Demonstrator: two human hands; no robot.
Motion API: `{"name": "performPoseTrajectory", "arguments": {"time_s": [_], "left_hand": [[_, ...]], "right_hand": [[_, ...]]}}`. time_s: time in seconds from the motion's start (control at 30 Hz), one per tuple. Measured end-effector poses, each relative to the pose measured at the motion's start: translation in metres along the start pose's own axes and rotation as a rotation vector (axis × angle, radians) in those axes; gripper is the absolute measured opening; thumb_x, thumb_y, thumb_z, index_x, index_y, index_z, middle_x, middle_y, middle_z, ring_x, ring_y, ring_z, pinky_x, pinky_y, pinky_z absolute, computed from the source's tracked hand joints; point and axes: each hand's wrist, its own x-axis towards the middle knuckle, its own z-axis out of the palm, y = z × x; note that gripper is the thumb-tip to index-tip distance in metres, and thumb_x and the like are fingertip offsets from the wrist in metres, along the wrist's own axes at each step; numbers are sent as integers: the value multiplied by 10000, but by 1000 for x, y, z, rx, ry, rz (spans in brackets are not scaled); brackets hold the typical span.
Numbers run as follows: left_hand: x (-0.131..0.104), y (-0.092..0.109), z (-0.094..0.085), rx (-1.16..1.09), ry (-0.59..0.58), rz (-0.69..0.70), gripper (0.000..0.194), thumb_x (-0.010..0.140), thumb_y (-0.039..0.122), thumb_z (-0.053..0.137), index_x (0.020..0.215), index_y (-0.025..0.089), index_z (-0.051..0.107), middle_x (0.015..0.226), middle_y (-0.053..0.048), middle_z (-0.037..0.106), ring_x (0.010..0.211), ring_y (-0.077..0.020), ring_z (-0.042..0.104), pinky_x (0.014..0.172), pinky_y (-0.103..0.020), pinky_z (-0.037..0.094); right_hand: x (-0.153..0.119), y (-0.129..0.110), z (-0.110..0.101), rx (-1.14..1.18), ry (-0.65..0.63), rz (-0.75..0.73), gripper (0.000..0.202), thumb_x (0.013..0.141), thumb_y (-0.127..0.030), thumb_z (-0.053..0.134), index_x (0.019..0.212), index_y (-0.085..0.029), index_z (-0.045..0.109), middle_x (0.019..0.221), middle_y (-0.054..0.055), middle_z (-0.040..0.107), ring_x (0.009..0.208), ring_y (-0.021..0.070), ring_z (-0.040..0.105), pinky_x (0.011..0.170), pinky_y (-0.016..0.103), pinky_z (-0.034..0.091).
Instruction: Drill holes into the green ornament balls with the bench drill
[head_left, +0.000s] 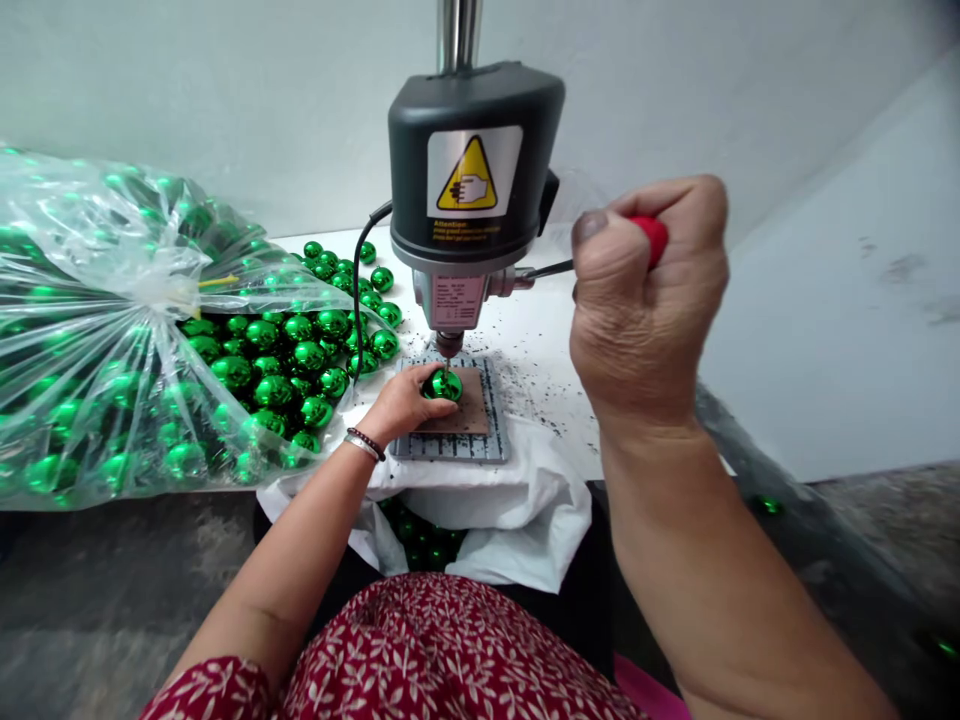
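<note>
My left hand (411, 399) pinches a shiny green ball (448, 386) between thumb and fingers, over a brown board (472, 412) on the base of a drill press (475, 160). The thin drill bit (448, 363) comes down to the top of the ball; whether it has entered cannot be made out. High on the right, my right hand (649, 300) is wrapped round the red knob (654, 240) of the press's feed lever (551, 269). The slotted grey base plate (491, 447) lies under the board.
At the left, a clear plastic bag (161, 285) spills many green balls (274, 390) onto the white table (559, 345). Dark shavings are scattered around the base. A black cable (357, 290) hangs beside the press. A white cloth sack (536, 495) at the table edge holds more green balls (427, 540).
</note>
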Motion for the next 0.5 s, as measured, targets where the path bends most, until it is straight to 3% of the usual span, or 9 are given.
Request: {"name": "performPoseTrajectory", "arguments": {"time_s": [0.13,0.5], "left_hand": [[1,-8,6,-65,29,-29,688,654,296,785,1300,144,608,1178,-87,699,1089,-263,637,1000,-389,469],[1,-16,13,-23,55,36,628,658,311,784,1255,190,631,1178,-66,698,1076,-251,634,996,-369,469]], "right_hand": [[-5,5,-1,-24,14,-23,210,880,-332,503,848,-125,481,754,-51,485,649,-25,415,658,139,398],[-21,8,-6,-172,60,-49,174,838,-312,509,812,-140,502,751,-36,538,698,3,493,678,181,416]]}}
